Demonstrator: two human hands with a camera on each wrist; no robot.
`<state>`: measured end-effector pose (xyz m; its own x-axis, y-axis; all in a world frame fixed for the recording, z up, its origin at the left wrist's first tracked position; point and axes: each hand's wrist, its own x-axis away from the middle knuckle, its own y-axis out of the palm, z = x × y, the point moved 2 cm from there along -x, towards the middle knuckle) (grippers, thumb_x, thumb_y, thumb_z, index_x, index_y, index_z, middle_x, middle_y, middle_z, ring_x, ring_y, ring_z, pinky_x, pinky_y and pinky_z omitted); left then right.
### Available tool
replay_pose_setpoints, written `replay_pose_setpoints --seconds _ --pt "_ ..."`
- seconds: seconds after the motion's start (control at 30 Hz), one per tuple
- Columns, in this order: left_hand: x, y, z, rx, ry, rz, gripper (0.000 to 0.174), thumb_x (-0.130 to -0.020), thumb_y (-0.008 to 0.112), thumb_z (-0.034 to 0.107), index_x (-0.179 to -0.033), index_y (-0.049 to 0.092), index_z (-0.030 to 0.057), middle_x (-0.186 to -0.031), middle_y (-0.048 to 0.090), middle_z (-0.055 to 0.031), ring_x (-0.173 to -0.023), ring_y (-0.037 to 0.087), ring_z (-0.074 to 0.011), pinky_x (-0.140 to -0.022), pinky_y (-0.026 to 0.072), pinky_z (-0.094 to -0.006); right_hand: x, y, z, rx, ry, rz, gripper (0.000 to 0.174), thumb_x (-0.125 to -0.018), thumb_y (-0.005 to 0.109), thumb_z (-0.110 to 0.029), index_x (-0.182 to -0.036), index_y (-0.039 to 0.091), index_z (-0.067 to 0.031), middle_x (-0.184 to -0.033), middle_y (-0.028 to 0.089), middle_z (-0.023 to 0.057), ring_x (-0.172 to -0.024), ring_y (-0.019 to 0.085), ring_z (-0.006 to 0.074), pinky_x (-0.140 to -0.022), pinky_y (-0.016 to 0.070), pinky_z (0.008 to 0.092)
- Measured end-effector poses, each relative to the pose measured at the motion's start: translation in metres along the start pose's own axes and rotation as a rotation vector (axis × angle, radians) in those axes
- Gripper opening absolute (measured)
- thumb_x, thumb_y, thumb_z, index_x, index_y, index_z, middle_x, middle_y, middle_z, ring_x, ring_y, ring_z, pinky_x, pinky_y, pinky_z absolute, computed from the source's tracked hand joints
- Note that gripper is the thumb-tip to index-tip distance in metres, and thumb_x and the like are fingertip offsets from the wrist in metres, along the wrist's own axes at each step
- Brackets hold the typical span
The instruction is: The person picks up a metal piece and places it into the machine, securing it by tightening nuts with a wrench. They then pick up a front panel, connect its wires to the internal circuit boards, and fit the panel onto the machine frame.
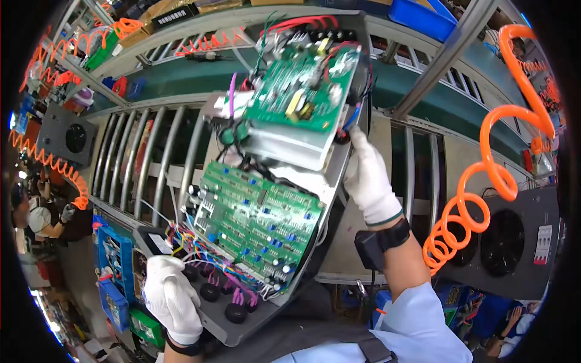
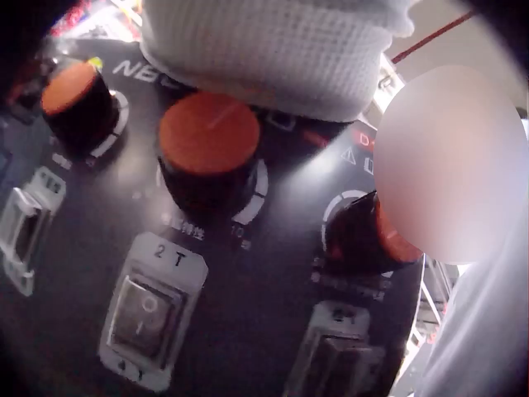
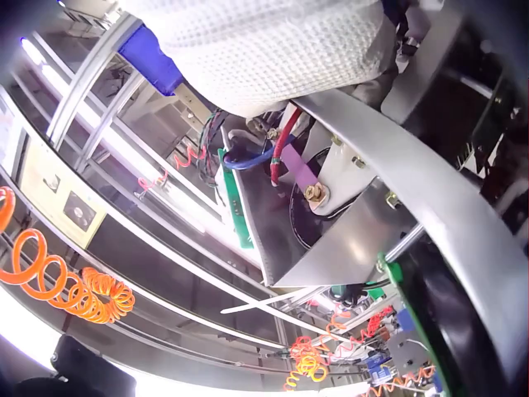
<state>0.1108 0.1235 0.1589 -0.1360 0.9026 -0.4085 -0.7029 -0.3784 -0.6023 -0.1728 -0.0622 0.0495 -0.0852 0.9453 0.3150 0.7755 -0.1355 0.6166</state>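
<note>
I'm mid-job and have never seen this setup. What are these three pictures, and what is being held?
No machine here: a person in white knit gloves works by hand. The large picture comes from a head camera looking down. The left hand grips the near end of an open grey metal chassis; the right hand holds its far edge. It carries two green circuit boards and coloured wiring, over a grey roller conveyor. The left wrist camera shows the chassis's dark front panel: orange-capped black knobs and a rocker switch. The right wrist camera shows a bare metal plate with red and blue wires.
</note>
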Motion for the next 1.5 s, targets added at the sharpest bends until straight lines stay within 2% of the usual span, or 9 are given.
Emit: replay_pose_setpoints --seconds 0.17,0.57,0.77,0.97,1.03,1.1,1.3,1.37,1.5 --pt "0.000 0.038 0.037 -0.239 0.422 -0.313 0.007 -0.064 0.060 0.010 -0.066 0.053 0.0099 -0.069 0.048 -0.0069 -0.067 0.050 -0.0291 -0.059 0.0386 -0.0380 0.008 -0.039 -0.002 0.091 -0.005 0.190 0.044 -0.098 0.051 -0.040 -0.117 0.058 -0.0013 -0.109 0.064 0.0113 -0.093 0.065 0.0193 -0.078 0.0535 0.0331" --pt "-0.004 0.029 0.063 -0.215 0.637 -0.367 0.022 -0.081 0.058 0.003 -0.102 0.065 0.0046 -0.092 0.062 -0.0118 -0.093 0.060 -0.0259 -0.085 0.0451 -0.0350 0.104 -0.083 -0.006 0.706 -0.567 0.244 0.070 -0.098 0.045 -0.049 -0.140 0.038 0.0063 -0.137 0.048 0.0189 -0.126 0.048 0.0283 -0.103 0.0388 0.0393" --pt "-0.030 -0.002 -0.093 0.612 0.037 -0.172 0.052 -0.104 0.036 0.040 -0.135 0.046 -0.0010 -0.128 0.055 -0.0127 -0.117 0.053 -0.0210 -0.101 0.0393 -0.0337 0.235 -0.016 0.069 0.272 -0.595 -0.379 0.060 -0.102 0.044 -0.032 -0.149 0.024 -0.0013 -0.139 0.042 0.0117 -0.102 0.051 0.0093 -0.093 0.0381 0.0239" --pt "-0.014 0.033 -0.119 1.190 -0.149 -0.416 0.059 -0.100 0.044 0.048 -0.135 0.048 -0.0002 -0.126 0.057 -0.0054 -0.111 0.054 -0.0133 -0.099 0.0405 -0.0289 0.238 0.023 0.131 1.567 -1.121 0.361 0.018 -0.100 0.043 -0.015 -0.111 0.051 -0.0030 -0.117 0.055 0.0127 -0.099 0.058 0.0201 -0.086 0.0471 0.0350" --pt "-0.002 0.021 -0.117 0.977 0.137 -0.355 0.059 -0.100 0.046 0.047 -0.135 0.049 -0.0007 -0.130 0.055 -0.0038 -0.116 0.051 -0.0107 -0.104 0.0360 -0.0278 0.234 0.029 0.145 -0.146 -0.773 0.055 0.025 -0.100 0.050 -0.024 -0.116 0.051 -0.0036 -0.113 0.057 0.0072 -0.096 0.058 0.0181 -0.088 0.0452 0.0335" --pt "-0.013 0.030 -0.128 1.123 -0.007 -0.428 0.058 -0.100 0.046 0.046 -0.135 0.050 0.0000 -0.131 0.054 -0.0033 -0.117 0.049 -0.0102 -0.106 0.0340 -0.0283 0.254 0.045 0.129 0.656 -0.682 0.321 0.034 -0.102 0.046 -0.028 -0.126 0.048 -0.0035 -0.115 0.057 0.0084 -0.106 0.055 0.0182 -0.097 0.0414 0.0300" --pt "0.032 0.014 -0.116 0.950 0.076 -0.251 0.061 -0.102 0.040 0.045 -0.148 0.033 0.0053 -0.143 0.043 -0.0038 -0.130 0.041 -0.0124 -0.109 0.0300 -0.0291 0.246 0.001 0.138 -0.089 -0.804 0.134 0.045 -0.101 0.051 -0.035 -0.132 0.044 -0.0029 -0.121 0.055 0.0080 -0.109 0.053 0.0173 -0.098 0.0395 0.0271" --pt "0.032 0.008 -0.120 0.864 0.178 -0.262 0.058 -0.102 0.040 0.044 -0.147 0.035 0.0059 -0.143 0.043 -0.0046 -0.130 0.041 -0.0133 -0.109 0.0302 -0.0299 0.275 0.018 0.140 0.917 -0.730 0.325 0.054 -0.102 0.044 -0.040 -0.139 0.037 -0.0017 -0.134 0.050 0.0129 -0.125 0.047 0.0233 -0.106 0.0348 0.0315" --pt "0.065 -0.020 -0.129 0.866 0.120 0.060 0.037 -0.098 0.047 0.012 -0.133 0.047 -0.0021 -0.130 0.054 -0.0105 -0.124 0.048 -0.0184 -0.108 0.0330 -0.0315 0.320 -0.023 0.190 0.693 -0.912 0.427 0.052 -0.099 0.053 -0.029 -0.140 0.039 -0.0007 -0.136 0.050 0.0177 -0.128 0.046 0.0250 -0.106 0.0353 0.0346"
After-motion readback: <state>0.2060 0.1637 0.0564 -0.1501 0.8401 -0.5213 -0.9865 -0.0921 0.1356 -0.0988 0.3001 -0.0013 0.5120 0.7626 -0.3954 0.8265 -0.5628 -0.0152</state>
